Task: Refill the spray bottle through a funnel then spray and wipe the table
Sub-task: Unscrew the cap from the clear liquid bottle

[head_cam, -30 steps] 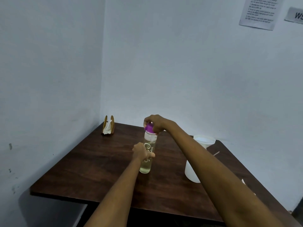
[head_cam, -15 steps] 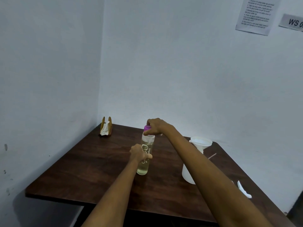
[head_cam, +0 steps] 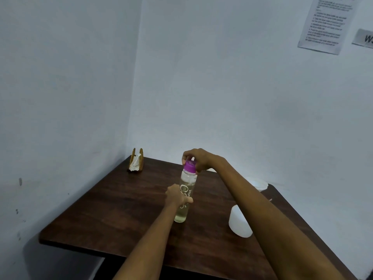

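Observation:
A clear bottle (head_cam: 184, 199) with a little pale liquid at the bottom stands upright near the middle of the dark wooden table (head_cam: 113, 211). My left hand (head_cam: 176, 196) grips its body from the left. My right hand (head_cam: 196, 159) reaches over from the right and pinches the purple cap (head_cam: 189, 166) on top. A white jug (head_cam: 239, 224) stands to the right, mostly hidden behind my right forearm, with the rim of a white funnel (head_cam: 259, 183) showing above the arm.
A wooden napkin holder (head_cam: 136, 161) with white tissue stands at the table's back left corner, against the wall. White walls close off the back and left. A printed sheet (head_cam: 327, 23) hangs on the wall at the upper right.
My right hand has shifted its hold on the purple cap, which now shows more beneath my fingers. The bottle and my left hand stay in place. The camera moved slightly.

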The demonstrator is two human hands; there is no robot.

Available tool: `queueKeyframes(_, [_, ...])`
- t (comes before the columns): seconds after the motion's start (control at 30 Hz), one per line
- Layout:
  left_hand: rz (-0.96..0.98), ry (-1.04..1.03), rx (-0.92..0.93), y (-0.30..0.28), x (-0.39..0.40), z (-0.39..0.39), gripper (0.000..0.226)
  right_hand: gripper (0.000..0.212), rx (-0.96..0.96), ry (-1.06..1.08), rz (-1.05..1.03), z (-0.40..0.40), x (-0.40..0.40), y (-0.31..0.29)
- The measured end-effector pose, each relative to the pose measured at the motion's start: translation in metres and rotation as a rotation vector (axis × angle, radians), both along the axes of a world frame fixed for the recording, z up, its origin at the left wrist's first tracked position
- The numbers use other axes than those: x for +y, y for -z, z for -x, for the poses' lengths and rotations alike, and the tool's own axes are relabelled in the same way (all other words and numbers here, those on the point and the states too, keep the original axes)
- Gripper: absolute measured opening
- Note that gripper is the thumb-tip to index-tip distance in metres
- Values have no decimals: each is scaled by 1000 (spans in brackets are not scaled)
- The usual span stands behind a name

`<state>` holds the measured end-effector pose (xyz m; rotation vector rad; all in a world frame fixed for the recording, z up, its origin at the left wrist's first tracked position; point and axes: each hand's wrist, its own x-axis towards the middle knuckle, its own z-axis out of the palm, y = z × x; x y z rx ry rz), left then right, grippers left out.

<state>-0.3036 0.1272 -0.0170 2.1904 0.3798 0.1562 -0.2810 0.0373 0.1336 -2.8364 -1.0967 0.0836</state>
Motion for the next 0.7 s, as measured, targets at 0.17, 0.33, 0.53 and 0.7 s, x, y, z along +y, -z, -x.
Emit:
queueKeyframes(0.17, [23,-8,3,3,1,-2,60,32,-58,-61,-68,-2,3,-5])
queueKeyframes(0.33, [7,-13,2,2,1,-2,62,31,-84,-39,-294,-3,-11,0])
queueKeyframes(0.53, [45,-20,39,-4,-2,3,61,45,44,103,-523,-1,-58,20])
queueKeyframes(0.7, [28,-27,5,-7,-2,10,62,49,68,289,-882,17,-110,35])
